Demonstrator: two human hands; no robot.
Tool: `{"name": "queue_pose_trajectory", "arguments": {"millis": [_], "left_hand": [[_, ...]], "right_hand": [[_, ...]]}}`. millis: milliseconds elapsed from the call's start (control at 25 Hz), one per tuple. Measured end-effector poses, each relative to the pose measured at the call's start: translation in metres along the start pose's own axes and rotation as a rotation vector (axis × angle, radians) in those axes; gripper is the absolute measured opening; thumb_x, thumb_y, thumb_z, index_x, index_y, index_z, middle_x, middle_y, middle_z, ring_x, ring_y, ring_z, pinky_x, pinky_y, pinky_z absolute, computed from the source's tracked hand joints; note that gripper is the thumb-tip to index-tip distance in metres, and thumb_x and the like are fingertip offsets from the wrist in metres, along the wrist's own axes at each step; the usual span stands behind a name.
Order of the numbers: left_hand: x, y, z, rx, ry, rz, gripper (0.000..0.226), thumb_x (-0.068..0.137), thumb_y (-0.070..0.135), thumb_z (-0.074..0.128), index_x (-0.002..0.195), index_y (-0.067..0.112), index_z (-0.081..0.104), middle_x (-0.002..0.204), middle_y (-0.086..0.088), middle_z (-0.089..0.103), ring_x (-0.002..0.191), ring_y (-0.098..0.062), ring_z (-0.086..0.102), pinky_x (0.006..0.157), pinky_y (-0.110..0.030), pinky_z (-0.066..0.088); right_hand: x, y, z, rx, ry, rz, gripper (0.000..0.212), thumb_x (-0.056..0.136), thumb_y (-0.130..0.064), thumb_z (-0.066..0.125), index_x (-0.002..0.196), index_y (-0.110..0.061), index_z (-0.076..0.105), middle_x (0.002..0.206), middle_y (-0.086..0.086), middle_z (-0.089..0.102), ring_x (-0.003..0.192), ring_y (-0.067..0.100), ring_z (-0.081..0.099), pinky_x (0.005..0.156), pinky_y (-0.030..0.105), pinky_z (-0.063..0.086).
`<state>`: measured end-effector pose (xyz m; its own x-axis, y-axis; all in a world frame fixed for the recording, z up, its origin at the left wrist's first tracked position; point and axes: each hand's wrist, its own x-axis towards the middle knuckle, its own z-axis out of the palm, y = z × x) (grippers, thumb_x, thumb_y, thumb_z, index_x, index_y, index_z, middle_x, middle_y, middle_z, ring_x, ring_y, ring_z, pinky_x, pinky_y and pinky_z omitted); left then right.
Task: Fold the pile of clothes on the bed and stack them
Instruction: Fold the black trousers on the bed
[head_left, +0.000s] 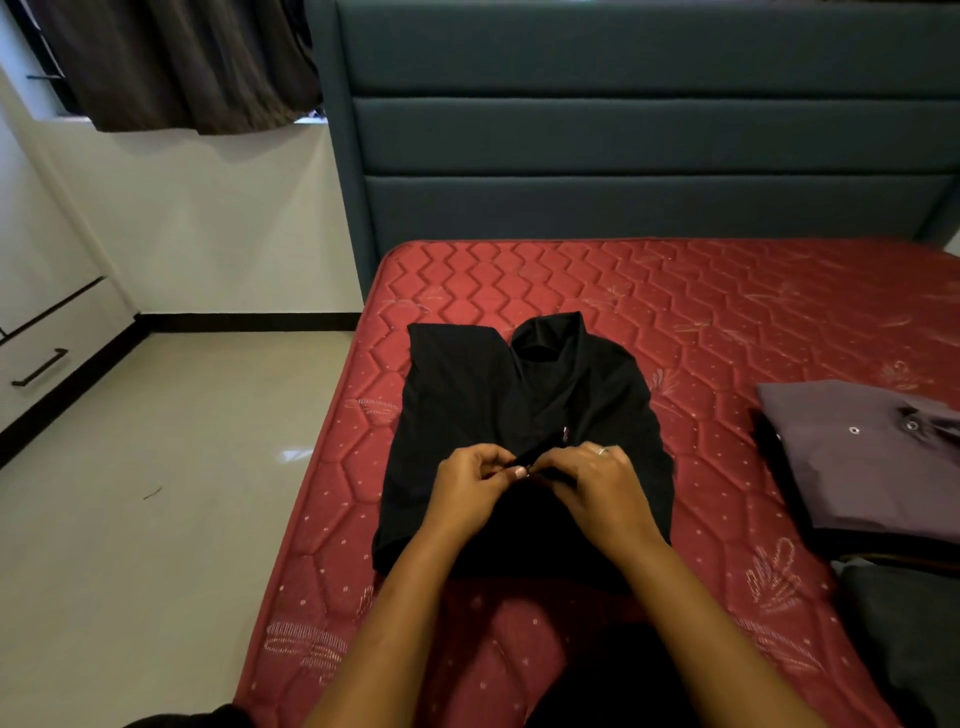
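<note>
A black collared shirt (467, 395) lies flat on the red quilted mattress (727, 312), collar toward the headboard. My left hand (470, 491) and my right hand (597, 483) meet over the shirt's front placket, each pinching the black fabric at a small button between the fingertips. A ring shows on my right hand. To the right, a folded purple-grey shirt (862, 457) with snap buttons lies on the mattress.
A dark teal padded headboard (623, 130) stands behind the mattress. Dark grey fabric (904, 634) lies at the right edge, below the folded shirt. Tiled floor (156, 519), white drawers (47, 338) and a brown curtain (182, 62) are on the left.
</note>
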<state>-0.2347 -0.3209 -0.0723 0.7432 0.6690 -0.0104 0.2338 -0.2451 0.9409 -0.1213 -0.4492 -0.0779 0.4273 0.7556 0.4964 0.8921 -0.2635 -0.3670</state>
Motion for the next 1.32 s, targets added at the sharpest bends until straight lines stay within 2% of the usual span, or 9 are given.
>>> {"name": "queue_pose_trajectory", "arguments": {"millis": [120,240,360,480,600,680,920,1160,1320], "left_hand": [[-0.019,0.025,-0.016,-0.004,-0.004,0.060,0.006,0.090,0.014,0.065,0.088,0.019,0.069,0.075,0.009,0.069,0.069,0.006,0.061,0.068,-0.011,0.047],[-0.033,0.042,-0.023,-0.009,0.032,0.124,0.009,0.091,0.011,0.063,0.092,0.016,0.070,0.081,0.006,0.071,0.076,0.001,0.064,0.070,-0.008,0.047],[-0.040,0.056,-0.030,0.022,0.038,0.185,0.011,0.091,0.010,0.062,0.088,0.018,0.069,0.080,0.010,0.070,0.077,0.002,0.064,0.073,-0.011,0.048],[-0.041,0.064,-0.036,0.122,0.006,0.233,0.013,0.092,0.010,0.060,0.096,0.012,0.071,0.087,0.005,0.071,0.085,-0.005,0.066,0.081,-0.021,0.049],[-0.048,0.061,-0.039,0.242,0.008,0.256,0.017,0.091,0.011,0.060,0.104,0.008,0.071,0.095,0.001,0.072,0.089,-0.008,0.064,0.080,-0.019,0.048],[-0.052,0.054,-0.040,0.228,0.017,0.260,0.017,0.091,0.011,0.061,0.104,0.009,0.071,0.095,-0.001,0.072,0.089,-0.009,0.066,0.081,-0.022,0.050],[-0.055,0.047,-0.047,0.334,-0.037,0.271,0.011,0.089,0.017,0.061,0.089,0.023,0.070,0.080,0.005,0.072,0.081,-0.011,0.067,0.079,-0.038,0.053],[-0.061,0.032,-0.049,0.388,-0.044,0.258,0.029,0.087,0.011,0.063,0.110,0.026,0.070,0.103,0.008,0.073,0.100,-0.005,0.066,0.091,-0.032,0.052],[-0.058,0.034,-0.053,0.394,-0.058,0.196,0.029,0.086,0.011,0.064,0.111,0.024,0.070,0.103,0.004,0.073,0.100,-0.009,0.067,0.092,-0.031,0.050]], "right_hand": [[0.011,-0.024,-0.020,0.077,0.077,0.048,0.006,0.076,-0.028,0.067,0.082,-0.028,0.069,0.079,-0.016,0.069,0.071,0.008,0.059,0.075,0.031,0.040],[0.014,-0.040,-0.031,0.129,0.021,-0.008,0.012,0.073,-0.021,0.077,0.080,-0.025,0.069,0.078,-0.015,0.068,0.071,0.007,0.058,0.077,0.035,0.047],[0.010,-0.053,-0.039,0.141,0.094,0.008,0.009,0.075,-0.020,0.074,0.082,-0.023,0.069,0.079,-0.015,0.068,0.071,0.007,0.057,0.073,0.035,0.049],[0.007,-0.058,-0.045,0.159,0.153,0.032,0.009,0.077,-0.015,0.073,0.085,-0.020,0.071,0.082,-0.012,0.069,0.074,0.004,0.055,0.074,0.030,0.047],[0.004,-0.064,-0.051,0.176,0.153,0.041,0.014,0.077,-0.009,0.075,0.087,-0.018,0.073,0.084,-0.009,0.070,0.078,0.004,0.055,0.076,0.017,0.042],[0.004,-0.067,-0.054,0.173,0.104,0.029,0.016,0.076,-0.007,0.075,0.088,-0.019,0.074,0.084,-0.010,0.070,0.078,0.002,0.054,0.076,0.010,0.038],[-0.005,-0.060,-0.051,0.260,0.102,0.142,0.027,0.076,0.006,0.063,0.088,-0.017,0.071,0.088,-0.008,0.069,0.085,0.006,0.063,0.078,0.016,0.048],[-0.017,-0.051,-0.056,0.174,0.031,0.203,0.035,0.075,0.008,0.059,0.097,-0.015,0.072,0.097,-0.005,0.071,0.091,0.008,0.065,0.084,0.015,0.046],[-0.022,-0.050,-0.062,0.179,-0.032,0.203,0.024,0.080,0.002,0.063,0.095,-0.014,0.071,0.094,-0.002,0.073,0.088,0.011,0.067,0.082,0.023,0.051]]}}
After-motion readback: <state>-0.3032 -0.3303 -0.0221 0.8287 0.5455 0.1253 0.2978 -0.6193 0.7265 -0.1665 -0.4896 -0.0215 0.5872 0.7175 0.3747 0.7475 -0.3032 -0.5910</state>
